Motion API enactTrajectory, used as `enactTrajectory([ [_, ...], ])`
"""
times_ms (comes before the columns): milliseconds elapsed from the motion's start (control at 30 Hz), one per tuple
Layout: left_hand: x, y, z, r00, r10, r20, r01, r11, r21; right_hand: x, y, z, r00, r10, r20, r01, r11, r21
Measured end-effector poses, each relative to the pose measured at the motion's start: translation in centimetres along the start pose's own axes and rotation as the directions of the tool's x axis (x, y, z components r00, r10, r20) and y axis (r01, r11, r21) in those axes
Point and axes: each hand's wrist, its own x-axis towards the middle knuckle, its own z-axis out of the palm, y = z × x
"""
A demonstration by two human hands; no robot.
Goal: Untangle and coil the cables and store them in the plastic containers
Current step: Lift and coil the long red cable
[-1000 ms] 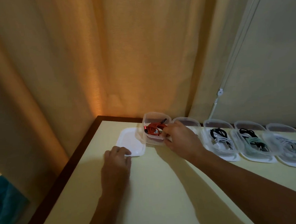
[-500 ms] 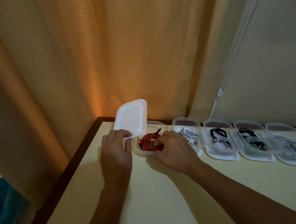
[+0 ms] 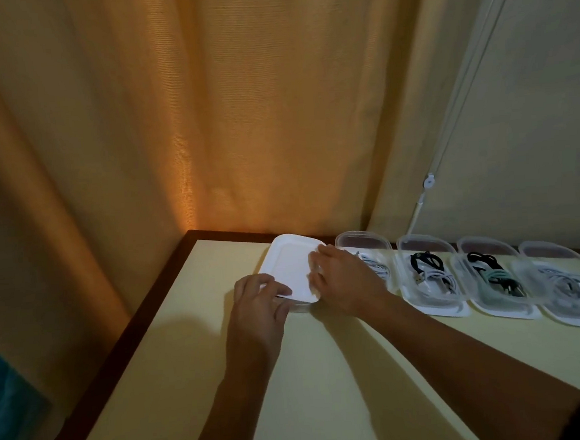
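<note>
Both hands on the white lid point(image 3: 292, 271) now, which lies flat over the leftmost container point(image 3: 301, 307) near the surface's point(image 3: 328, 389) far left corner. Left hand point(image 3: 258, 302) presses the lid's near edge with straight fingers, right hand point(image 3: 346, 281) lies flat along its right side. Four open containers of coiled cables point(image 3: 429, 272) line up just right.
</note>
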Motion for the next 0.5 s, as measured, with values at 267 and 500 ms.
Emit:
enactTrajectory([
  [267, 1.0, -0.3, 0.0, 1.000, -0.007, 0.015, 0.006, 0.999, 0.039, 0.8, -0.1, 0.3, 0.996, -0.050, 0.067, 0.055, 0.996, -0.076],
  [500, 4.2, 1.4, -0.1, 0.984, -0.061, 0.168, 0.011, 0.959, 0.283, 1.2, -0.1, 0.6, 0.993, -0.064, 0.096, 0.074, 0.991, -0.108],
])
